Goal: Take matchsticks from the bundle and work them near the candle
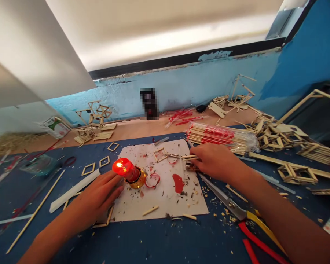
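My left hand (97,196) rests flat on the blue mat at the left edge of a stained white sheet (165,205), its fingertips next to a lit red candle (125,169) in a gold holder. My right hand (213,161) is closed around a few thin wooden sticks (188,157) that point left over the sheet. Small stick pieces and a half-built stick frame (161,156) lie on the sheet beside red wax rings and a red wax blot (178,183).
Scissors with red and yellow handles (236,211) lie to the right of the sheet. A wrapped bundle of sticks (222,136) sits behind my right hand. Stick frames are piled at right (280,137) and back left (95,123). Square stick frames (99,163) and long sticks lie at left.
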Tool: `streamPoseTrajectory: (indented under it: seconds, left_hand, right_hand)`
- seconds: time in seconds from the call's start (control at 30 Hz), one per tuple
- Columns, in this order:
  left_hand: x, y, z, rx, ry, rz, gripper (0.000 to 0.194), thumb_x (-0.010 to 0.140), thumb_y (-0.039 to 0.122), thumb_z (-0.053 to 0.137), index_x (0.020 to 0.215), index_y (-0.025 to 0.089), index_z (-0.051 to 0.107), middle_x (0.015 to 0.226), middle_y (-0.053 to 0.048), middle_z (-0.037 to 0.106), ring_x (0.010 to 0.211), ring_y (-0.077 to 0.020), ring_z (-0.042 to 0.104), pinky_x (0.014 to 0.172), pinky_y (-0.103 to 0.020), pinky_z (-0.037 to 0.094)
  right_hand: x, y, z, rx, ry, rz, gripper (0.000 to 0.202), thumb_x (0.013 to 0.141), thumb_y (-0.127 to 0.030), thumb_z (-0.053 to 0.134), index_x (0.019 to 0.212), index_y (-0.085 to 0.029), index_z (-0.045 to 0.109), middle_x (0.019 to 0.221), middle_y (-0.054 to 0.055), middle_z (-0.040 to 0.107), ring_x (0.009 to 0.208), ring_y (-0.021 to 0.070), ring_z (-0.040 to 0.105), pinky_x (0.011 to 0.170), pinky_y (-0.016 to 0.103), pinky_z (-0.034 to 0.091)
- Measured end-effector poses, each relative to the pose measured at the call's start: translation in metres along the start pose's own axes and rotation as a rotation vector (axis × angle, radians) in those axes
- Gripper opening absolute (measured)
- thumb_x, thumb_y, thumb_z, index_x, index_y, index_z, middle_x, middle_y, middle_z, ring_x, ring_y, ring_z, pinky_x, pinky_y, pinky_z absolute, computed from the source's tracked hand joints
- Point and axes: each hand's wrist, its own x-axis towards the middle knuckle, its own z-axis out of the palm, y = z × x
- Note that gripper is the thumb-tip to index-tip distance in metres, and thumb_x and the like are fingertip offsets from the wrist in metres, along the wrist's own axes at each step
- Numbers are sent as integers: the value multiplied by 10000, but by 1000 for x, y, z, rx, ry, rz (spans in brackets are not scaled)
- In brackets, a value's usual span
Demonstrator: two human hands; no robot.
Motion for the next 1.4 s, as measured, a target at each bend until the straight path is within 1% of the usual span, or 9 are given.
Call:
streamPoseTrajectory:
  seconds: [0.13, 0.4, 0.5, 0.63, 0.7, 0.83, 1.1, 1.2, 1.4]
  left_hand:
    - [2, 3, -3, 7, 4, 14, 411, 1029, 452, 468, 1313, 222, 655, 1380, -104, 644, 1237, -288, 631, 1105, -388, 492]
    - [-9, -4, -12, -2, 45, 28, 406, 1014, 427, 484, 1369, 277, 611, 1541, -60, 517, 1383, -310, 517, 1185, -423, 397]
    - [-20, -3, -22, -60, -17, -60, 267, 1000, 427, 510, 1115, 296, 713, 1252, -35, 696, 1112, -287, 663, 972, -392, 536]
    - [-28, 32, -31, -168, -60, -33, 242, 964, 458, 554, 841, 295, 683, 849, 0, 699, 723, -208, 653, 629, -304, 515]
    - [-25, 60, -26, -228, -5, 31, 240, 988, 408, 538, 824, 274, 651, 836, 2, 688, 688, -172, 647, 607, -279, 498]
    - [-8, 103, -8, -219, 127, 126, 200, 1020, 353, 546, 1155, 257, 659, 1089, -38, 728, 905, -192, 716, 790, -295, 536]
    - [2, 112, 0, -105, 62, 199, 378, 1062, 349, 400, 938, 193, 721, 893, -87, 728, 784, -254, 694, 717, -378, 510]
    - [-4, 116, -3, -337, 6, 64, 315, 1034, 385, 452, 952, 221, 708, 922, -76, 719, 823, -249, 668, 751, -363, 485]
    - [-10, 125, -17, -1421, -301, -328, 362, 965, 541, 595, 841, 202, 628, 725, 19, 518, 602, -111, 394, 554, -229, 292]
  right_hand:
    - [-2, -3, -5, -6, -26, -10, 141, 926, -258, 534, 862, -227, 656, 930, 76, 757, 858, 282, 725, 556, 313, 299]
    - [-1, 0, -5, -55, -49, 56, 165, 944, -254, 502, 852, -222, 637, 888, 104, 754, 833, 309, 728, 535, 315, 256]
    - [-2, 1, -7, -63, -22, 86, 177, 955, -274, 470, 862, -230, 615, 918, 103, 750, 861, 312, 719, 548, 320, 241]
    - [-6, -3, -11, -67, 24, 63, 191, 948, -323, 472, 814, -237, 578, 869, 80, 733, 841, 290, 704, 556, 320, 216]
    - [-7, -7, -10, -62, 31, 43, 214, 948, -362, 471, 807, -239, 573, 849, 76, 725, 830, 287, 698, 552, 317, 207]
    - [-7, -11, -7, -44, 18, 16, 234, 948, -385, 472, 811, -241, 595, 852, 72, 722, 823, 272, 687, 549, 313, 222]
    - [-11, -10, -18, -37, 212, 154, 289, 962, -437, 454, 924, -272, 687, 869, 87, 722, 789, 282, 650, 562, 328, 224]
    - [-12, -4, -21, -14, 261, 241, 311, 959, -413, 447, 967, -255, 714, 885, 127, 714, 790, 291, 640, 567, 331, 235]
    - [-9, 9, -17, -16, 226, 261, 342, 949, -417, 436, 971, -215, 712, 896, 166, 711, 767, 288, 607, 566, 336, 235]
